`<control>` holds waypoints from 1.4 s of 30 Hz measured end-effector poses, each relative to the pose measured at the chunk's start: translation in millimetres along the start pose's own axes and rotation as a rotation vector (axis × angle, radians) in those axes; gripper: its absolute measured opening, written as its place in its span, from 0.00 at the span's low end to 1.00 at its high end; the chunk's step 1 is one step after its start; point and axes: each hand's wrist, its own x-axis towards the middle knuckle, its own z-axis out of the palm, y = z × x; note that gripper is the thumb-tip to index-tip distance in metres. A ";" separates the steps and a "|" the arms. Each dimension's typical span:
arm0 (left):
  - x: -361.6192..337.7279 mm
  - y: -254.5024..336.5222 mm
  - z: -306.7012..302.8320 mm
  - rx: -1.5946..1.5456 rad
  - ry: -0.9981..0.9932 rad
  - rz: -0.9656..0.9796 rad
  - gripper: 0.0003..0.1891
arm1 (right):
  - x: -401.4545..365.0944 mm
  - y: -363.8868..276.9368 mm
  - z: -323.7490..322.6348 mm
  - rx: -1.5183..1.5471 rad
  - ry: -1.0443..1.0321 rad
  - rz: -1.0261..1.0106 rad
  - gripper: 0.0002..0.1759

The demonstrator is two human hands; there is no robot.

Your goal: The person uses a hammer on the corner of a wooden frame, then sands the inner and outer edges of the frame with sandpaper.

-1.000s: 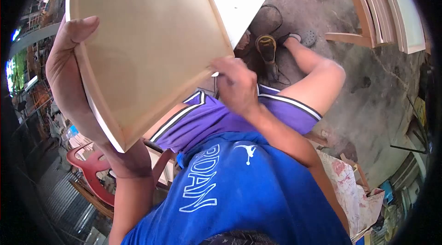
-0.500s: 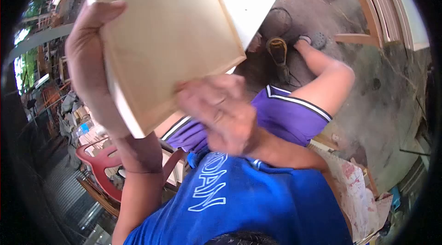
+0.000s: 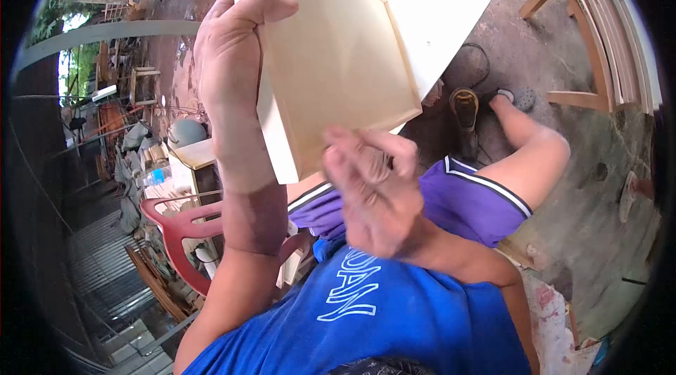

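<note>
A shallow wooden tray-like piece (image 3: pixel 338 51), cream inside with a low raised rim and a pale outer side, is tilted up in front of me. My left hand (image 3: pixel 236 58) is closed around its left edge, thumb over the rim and the other fingers mostly hidden behind. My right hand (image 3: pixel 377 188) is at the tray's lower inside edge, its fingers curled together and smeared by motion. Whatever may be between those fingertips is hidden.
Behind the tray is a white board (image 3: pixel 451 9). A yellow-and-black tool (image 3: pixel 464 107) with a cord is on the floor near my foot. A red plastic chair (image 3: pixel 183 234) is at left, and a wooden-legged frame (image 3: pixel 577 44) at upper right.
The whole view has swung, so tray and hands appear farther right. The tray looks narrower, and my right hand has moved toward its lower left corner. My left hand keeps its hold.
</note>
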 end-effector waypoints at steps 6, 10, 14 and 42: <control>2.4 -0.7 4.5 0.156 0.091 0.077 0.10 | -12.2 18.3 14.6 -0.089 0.092 -0.108 0.34; 5.6 -2.3 10.1 0.209 0.086 0.078 0.10 | 9.3 0.1 7.4 0.022 0.088 -0.084 0.34; 3.9 -0.8 4.6 0.290 0.121 0.092 0.09 | -11.2 22.5 4.2 -0.087 0.031 -0.148 0.37; -11.6 -8.2 -56.2 -0.258 -0.009 -0.101 0.16 | -128.3 183.7 -2.2 -0.296 -0.183 0.337 0.27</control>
